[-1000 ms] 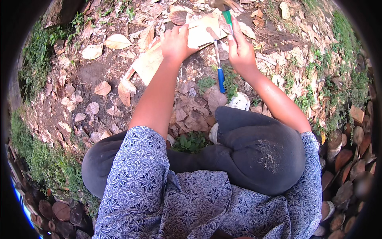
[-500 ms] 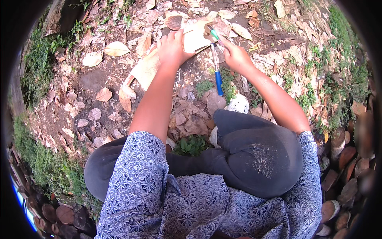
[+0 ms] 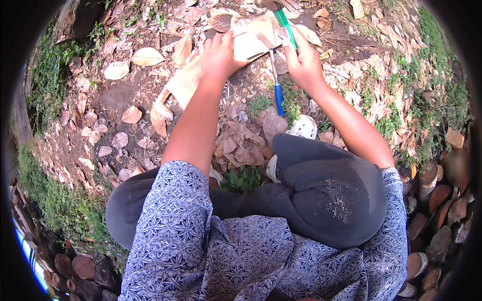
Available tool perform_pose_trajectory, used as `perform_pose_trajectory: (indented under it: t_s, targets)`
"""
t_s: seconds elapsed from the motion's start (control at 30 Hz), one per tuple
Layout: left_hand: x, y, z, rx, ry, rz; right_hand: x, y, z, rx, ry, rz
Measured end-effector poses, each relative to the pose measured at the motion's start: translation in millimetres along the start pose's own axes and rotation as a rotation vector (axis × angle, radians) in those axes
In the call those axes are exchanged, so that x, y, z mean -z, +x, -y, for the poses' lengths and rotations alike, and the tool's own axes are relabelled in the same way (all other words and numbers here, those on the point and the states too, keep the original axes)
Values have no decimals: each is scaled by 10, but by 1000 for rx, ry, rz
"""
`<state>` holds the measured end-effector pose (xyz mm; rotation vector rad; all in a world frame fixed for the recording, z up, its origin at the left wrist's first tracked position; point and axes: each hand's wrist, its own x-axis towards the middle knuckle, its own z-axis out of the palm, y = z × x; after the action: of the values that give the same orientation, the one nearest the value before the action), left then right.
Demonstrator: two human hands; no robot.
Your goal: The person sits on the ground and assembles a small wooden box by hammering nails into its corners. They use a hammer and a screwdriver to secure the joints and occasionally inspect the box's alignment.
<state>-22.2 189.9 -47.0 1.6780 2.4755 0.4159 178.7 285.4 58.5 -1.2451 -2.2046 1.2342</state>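
A pale wooden board [image 3: 183, 85] lies slantwise on the ground in front of me. My left hand [image 3: 219, 56] is closed over it, fingers across its top and thumb toward the near edge. My right hand [image 3: 305, 64] grips the green handle of a hand tool [image 3: 284, 25], raised above the board's right end. The tool's brownish, curved head is partly cut off by the top of the picture, so its exact kind is unclear. Beside the board's right end, a blue-handled tool [image 3: 279, 99] with a metal shaft lies with its tip against the wood.
Dry leaves [image 3: 147, 56] and wood chips cover the soil around the board. My bent leg [image 3: 331, 195] and a white shoe [image 3: 304, 128] are close to the blue handle. Stacked cut wood [image 3: 439, 241] stands at the lower right. A thick log [image 3: 80, 22] is at upper left.
My right hand has lifted the green-handled tool up and away from the board. The left hand still holds the board in nearly the same place.
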Motion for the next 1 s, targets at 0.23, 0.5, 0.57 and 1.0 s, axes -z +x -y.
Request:
perform_pose_trajectory:
  t_s: [0.23,0.5,0.57,1.0]
  targets:
    - [22,77,-21,34,16,44,75,61,-26,-111,-241,273]
    - [111,82,-137,32,9,81,-61,97,-433,69,-275,191]
    - [83,52,-51,18,19,57,-27,57,-33,-82,-114,220]
    - [67,67,-81,76,28,174,98,-99,-80,-60,129,-49]
